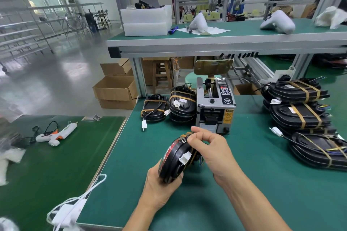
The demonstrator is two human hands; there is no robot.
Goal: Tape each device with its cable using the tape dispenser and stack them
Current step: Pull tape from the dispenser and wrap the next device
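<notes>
The left hand (161, 184) grips the near lower edge of a black, rounded plastic device (176, 157) with its cable bundled against it, holding it tilted above the green worktop (262, 184), probably so the top edge faces the other hand. The right hand (210, 148) pinches a strip of brown tape (187, 134) at the device's far top edge, apparently pressing it down over the cable; a white connector (185, 157) hangs on the device's side. Just beyond stands the grey tape dispenser (216, 105), close enough for another strip. Finished taped devices sit in a low stack (182, 105) left of the dispenser and a larger pile (300, 116) at far right. A white glue gun (56, 134) lies on the separate left worktop, well out of the way.
</notes>
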